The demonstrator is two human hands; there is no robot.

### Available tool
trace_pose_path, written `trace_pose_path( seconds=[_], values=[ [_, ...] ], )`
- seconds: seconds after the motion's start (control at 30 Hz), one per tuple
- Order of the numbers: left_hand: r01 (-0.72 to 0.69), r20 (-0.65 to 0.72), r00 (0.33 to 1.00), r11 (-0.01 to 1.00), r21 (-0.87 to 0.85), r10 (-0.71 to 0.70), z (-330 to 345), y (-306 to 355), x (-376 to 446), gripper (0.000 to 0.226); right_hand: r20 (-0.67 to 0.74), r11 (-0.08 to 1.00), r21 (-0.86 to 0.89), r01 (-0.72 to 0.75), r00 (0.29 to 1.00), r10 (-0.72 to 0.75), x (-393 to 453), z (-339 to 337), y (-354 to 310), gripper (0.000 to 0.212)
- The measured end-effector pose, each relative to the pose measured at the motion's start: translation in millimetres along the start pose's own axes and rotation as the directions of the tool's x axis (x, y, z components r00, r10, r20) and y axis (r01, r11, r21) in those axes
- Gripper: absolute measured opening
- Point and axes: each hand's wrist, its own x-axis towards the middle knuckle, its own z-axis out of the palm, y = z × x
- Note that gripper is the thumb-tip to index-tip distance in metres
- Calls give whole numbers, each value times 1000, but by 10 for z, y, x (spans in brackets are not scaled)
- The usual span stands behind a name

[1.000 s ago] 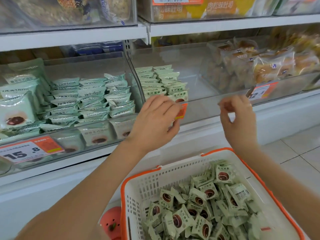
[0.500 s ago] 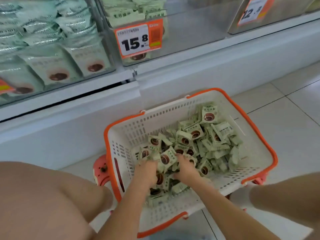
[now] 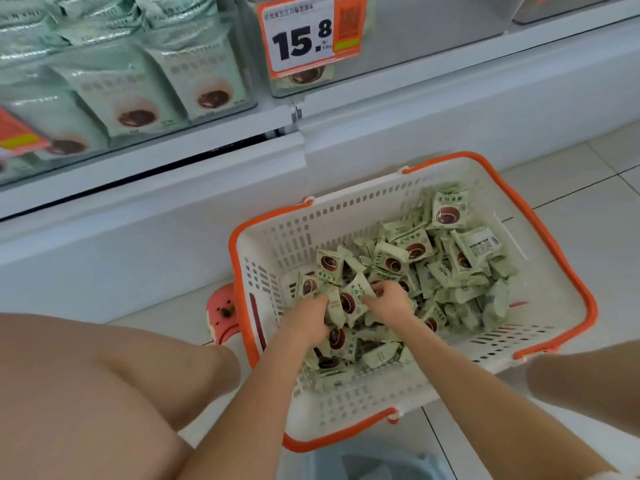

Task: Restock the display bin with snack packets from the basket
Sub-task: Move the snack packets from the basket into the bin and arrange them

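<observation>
Head view, hands: the left hand (image 3: 309,315) and the right hand (image 3: 388,303) are both down in the basket (image 3: 554,258), fingers curled round a bunch of snack packets (image 3: 348,301) gathered upright between them.
Head view, packets: a loose heap of small pale-green packets (image 3: 446,209), each printed with a dark round sweet, fills the floor of the white, orange-rimmed basket, which stands on the tiled floor just below the shelf.
Head view, display bin: the clear display bin (image 3: 415,36) sits on the shelf above, behind the price tag (image 3: 301,38); only one packet shows at its front, so it likely wants many more.
Handling: the packets look light, soft and puffed, with slick film; a loose handful may spill, so I would squeeze them lightly from both sides or take them by the crimped ends.
Writing: the tag reads "15.8"; the small characters on tag and packets are too blurred to read.
Neighbouring bin: larger pale-green pouches (image 3: 204,77) stand to the left.
</observation>
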Motion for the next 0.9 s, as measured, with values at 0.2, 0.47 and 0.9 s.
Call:
trace_pose_path(
  seconds=[0.2,0.47,0.9],
  values=[
    [-170,-193,962,976,133,194,-312,298,-134,111,227,979,161,127,960,-162,-188,-733,-210,19],
    [-323,-387,812,888,327,438,-985,852,-530,73,326,904,312,292,861,-390,-918,-1590,-772,27],
    [-55,-797,455,906,419,396,-2765,926,-855,81,-351,620,132,773,621,-701,-1432,-2869,-2081,34]
  ],
)
